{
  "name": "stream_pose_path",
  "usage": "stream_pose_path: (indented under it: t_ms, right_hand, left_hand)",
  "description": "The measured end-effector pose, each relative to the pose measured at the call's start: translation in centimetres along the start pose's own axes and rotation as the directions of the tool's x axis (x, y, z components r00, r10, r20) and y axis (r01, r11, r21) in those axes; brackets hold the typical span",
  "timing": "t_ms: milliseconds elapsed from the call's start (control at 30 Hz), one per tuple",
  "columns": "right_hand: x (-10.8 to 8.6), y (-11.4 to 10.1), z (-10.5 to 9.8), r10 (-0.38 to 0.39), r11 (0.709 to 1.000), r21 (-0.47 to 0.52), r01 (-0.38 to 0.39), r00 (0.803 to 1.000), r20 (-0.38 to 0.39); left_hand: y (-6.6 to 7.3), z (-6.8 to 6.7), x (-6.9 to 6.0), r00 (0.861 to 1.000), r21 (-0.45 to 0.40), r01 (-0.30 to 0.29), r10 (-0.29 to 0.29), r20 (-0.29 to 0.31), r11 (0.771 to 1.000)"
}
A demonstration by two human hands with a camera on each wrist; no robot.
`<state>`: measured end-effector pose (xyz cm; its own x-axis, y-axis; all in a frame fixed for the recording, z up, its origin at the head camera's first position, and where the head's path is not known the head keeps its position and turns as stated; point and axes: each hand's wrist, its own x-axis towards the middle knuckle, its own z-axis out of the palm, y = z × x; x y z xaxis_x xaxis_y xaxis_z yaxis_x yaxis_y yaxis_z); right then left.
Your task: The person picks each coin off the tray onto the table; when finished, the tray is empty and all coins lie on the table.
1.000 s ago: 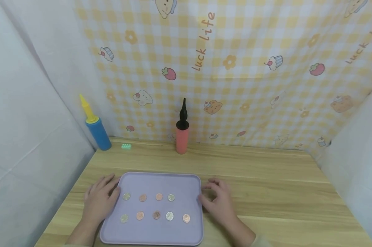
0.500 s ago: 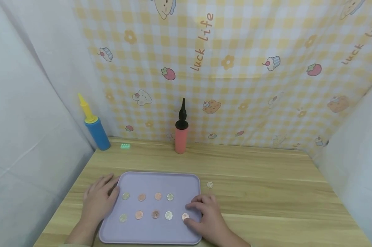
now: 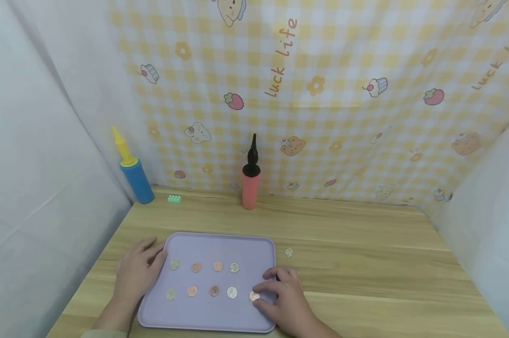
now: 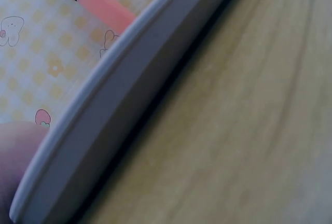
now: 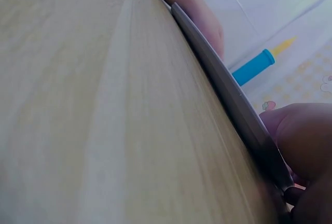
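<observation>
A shallow lilac tray (image 3: 208,315) lies on the wooden table, bearing several coins in two rows. Some are silvery, such as the silver coin (image 3: 232,292), others copper-coloured. At the tray's left edge my left hand (image 3: 136,272) rests with loosely extended fingers, thumb over the rim. My right hand (image 3: 286,295) reaches over the right rim, thumb and index finger on either side of a copper coin (image 3: 254,296) in the front row. One more silver coin (image 3: 289,252) lies on the table right of the tray. Both wrist views show mainly the tray's side wall (image 4: 109,105).
Against the patterned cloth backdrop stand a coral hand pump (image 3: 249,191) with black nozzle and a blue hand pump (image 3: 137,182) with yellow nozzle. A small mint-green toy brick (image 3: 174,198) lies between them. White cloth walls hang on both sides.
My right hand has moved from beside the tray's right edge, leaving a silver coin uncovered on the table, to the rightmost copper coin; its fingers have closed in. My left hand stays put.
</observation>
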<state>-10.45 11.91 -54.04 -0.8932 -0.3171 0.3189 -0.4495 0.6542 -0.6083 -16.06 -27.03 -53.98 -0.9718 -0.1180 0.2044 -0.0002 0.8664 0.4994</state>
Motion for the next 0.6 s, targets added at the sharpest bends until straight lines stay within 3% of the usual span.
stream_pose_path:
  t_ms: [267, 600]
  right_hand:
    - [-0.08, -0.51, -0.17, -0.005, 1.0, -0.011, 0.005, 0.999, 0.05]
    - [-0.06, -0.55, -0.31, 0.026, 0.999, 0.027, -0.028, 0.996, 0.08]
  left_hand:
    - [-0.37, -0.18, -0.15, 0.998, -0.014, -0.014, 0.015, 0.058, 1.0]
    - [-0.34, -0.05, -0.25, 0.999, -0.003, -0.044, 0.044, 0.025, 0.999]
